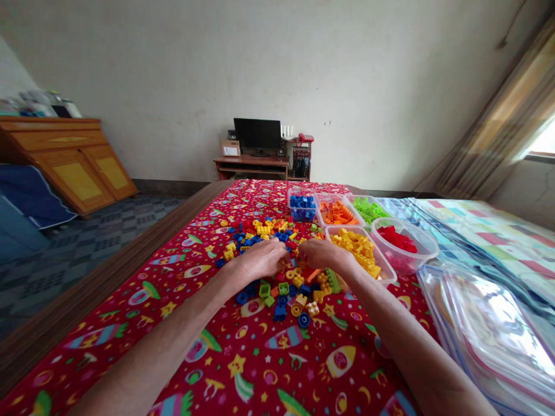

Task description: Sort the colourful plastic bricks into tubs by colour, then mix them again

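Observation:
A heap of mixed plastic building bricks [277,271] in blue, yellow, red, orange and green lies on a red rocket-print tablecloth [243,358]. My left hand [262,258] rests palm down on the heap, fingers curled into the bricks. My right hand [323,254] lies beside it, knuckles up, fingers bent into the pile. What the fingers hold is hidden. Sorted bricks fill clear tubs behind: blue [302,207], orange [337,212], green [368,209], yellow [359,247], and a round bowl of red ones [401,242].
Clear zip bags [485,323] lie stacked at the right on a pastel checked cloth. The table's wooden edge [87,294] runs along the left. A desk with a monitor [258,138] stands at the far wall, a wooden cabinet [73,162] at left.

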{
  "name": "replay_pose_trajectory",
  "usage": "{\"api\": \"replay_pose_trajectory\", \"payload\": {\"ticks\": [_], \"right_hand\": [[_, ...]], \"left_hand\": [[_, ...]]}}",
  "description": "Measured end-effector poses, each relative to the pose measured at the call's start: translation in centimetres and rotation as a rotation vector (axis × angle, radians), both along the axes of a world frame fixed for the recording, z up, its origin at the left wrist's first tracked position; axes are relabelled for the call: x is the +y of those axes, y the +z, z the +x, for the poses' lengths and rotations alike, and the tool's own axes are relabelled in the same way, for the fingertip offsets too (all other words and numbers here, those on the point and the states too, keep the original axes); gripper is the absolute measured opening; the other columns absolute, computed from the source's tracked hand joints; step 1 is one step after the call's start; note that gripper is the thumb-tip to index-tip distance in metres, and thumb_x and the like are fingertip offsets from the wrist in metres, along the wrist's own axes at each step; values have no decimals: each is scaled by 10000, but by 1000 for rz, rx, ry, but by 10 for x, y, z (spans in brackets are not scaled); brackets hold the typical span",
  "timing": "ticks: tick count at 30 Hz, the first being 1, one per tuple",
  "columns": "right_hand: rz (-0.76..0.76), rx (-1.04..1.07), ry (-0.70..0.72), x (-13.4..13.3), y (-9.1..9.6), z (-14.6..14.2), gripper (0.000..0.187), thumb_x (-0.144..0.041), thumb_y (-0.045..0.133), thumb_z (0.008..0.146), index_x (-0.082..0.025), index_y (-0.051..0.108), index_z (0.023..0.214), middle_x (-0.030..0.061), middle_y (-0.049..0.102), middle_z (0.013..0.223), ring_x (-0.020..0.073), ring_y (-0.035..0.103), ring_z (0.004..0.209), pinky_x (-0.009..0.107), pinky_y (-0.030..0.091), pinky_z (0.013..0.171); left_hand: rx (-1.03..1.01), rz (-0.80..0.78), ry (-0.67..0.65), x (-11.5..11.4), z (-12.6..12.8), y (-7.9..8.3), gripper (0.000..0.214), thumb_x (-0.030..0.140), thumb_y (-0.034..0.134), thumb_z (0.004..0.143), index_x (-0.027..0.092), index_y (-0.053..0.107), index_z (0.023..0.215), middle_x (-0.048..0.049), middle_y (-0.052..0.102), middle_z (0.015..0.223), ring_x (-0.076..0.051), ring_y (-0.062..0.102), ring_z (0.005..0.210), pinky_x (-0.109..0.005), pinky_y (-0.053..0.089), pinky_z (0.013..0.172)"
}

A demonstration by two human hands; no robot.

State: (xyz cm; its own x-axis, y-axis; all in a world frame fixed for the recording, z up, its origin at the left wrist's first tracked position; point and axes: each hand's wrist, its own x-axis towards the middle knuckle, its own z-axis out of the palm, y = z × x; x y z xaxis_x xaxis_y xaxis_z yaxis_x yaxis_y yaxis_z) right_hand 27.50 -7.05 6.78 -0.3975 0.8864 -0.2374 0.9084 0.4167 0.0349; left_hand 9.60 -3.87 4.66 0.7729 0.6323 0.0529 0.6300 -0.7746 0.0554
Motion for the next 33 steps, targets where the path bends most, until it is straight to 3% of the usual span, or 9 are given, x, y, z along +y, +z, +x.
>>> {"api": "replay_pose_trajectory", "payload": {"ticks": [5, 10, 13, 16, 19, 21, 24, 27, 33], "right_hand": [[-13, 13, 9, 2, 1, -1, 271, -144, 496, 867, -135, 680, 1066, 137, 687, 1114, 234, 648, 1031, 276, 491, 796], [116, 81, -31, 3, 5, 7, 270, -112, 505, 858, -119, 659, 1081, 149, 674, 1121, 227, 630, 1049, 270, 470, 838], [168, 154, -63, 4, 9, 15, 283, -126, 452, 897, -144, 649, 1100, 128, 677, 1106, 213, 625, 1036, 268, 460, 830], [200, 217, -99, 4, 13, 22, 260, -178, 469, 906, -154, 655, 1087, 116, 685, 1063, 205, 628, 987, 258, 452, 779], [242, 269, -145, 5, 16, 27, 248, -160, 478, 889, -146, 671, 1044, 110, 689, 1017, 181, 629, 924, 239, 435, 752], [291, 302, -182, 8, 17, 29, 250, -152, 475, 877, -147, 683, 1016, 104, 694, 993, 170, 628, 890, 229, 424, 732], [436, 343, -284, 15, 17, 33, 284, -163, 441, 877, -159, 690, 1013, 95, 706, 933, 176, 629, 842, 242, 414, 700], [555, 364, -361, 21, 14, 38, 314, -187, 406, 889, -166, 705, 985, 102, 709, 927, 192, 631, 853, 262, 422, 720], [434, 322, -266, 27, 3, 48, 295, -174, 469, 859, -175, 699, 1044, 106, 708, 1022, 213, 631, 979, 283, 461, 828]], "left_hand": [[-46, 13, -42, -8, 9, 7, 127, 233, 579, 862, 187, 693, 832, -57, 682, 864, -208, 626, 882, -271, 474, 762], [-83, -8, -96, -36, 33, -9, 375, 501, 636, 816, 179, 683, 1002, -94, 683, 1062, -252, 636, 977, -321, 488, 838], [-16, 18, -7, -40, 35, -13, 280, 419, 596, 862, 183, 692, 979, -92, 702, 990, -264, 650, 954, -332, 486, 809], [17, -63, 38, -34, 31, -7, 183, 315, 559, 880, 229, 706, 947, -44, 719, 907, -227, 669, 883, -288, 474, 739], [0, -137, 10, -30, 31, -4, 273, 453, 601, 846, 223, 697, 959, -41, 716, 911, -227, 660, 872, -277, 464, 713], [-23, -89, 1, -31, 33, -6, 371, 527, 627, 811, 191, 676, 960, -60, 703, 933, -235, 645, 887, -287, 461, 742], [-28, 6, -5, -35, 36, -11, 384, 527, 634, 805, 166, 649, 934, -78, 684, 949, -241, 625, 917, -303, 453, 796], [4, -1, 21, -36, 36, -13, 297, 455, 601, 826, 169, 642, 894, -73, 680, 908, -237, 629, 870, -302, 461, 756], [-5, -38, 79, -35, 36, -9, 151, 264, 532, 765, 179, 645, 818, -77, 689, 836, -237, 643, 783, -288, 447, 645]]}}
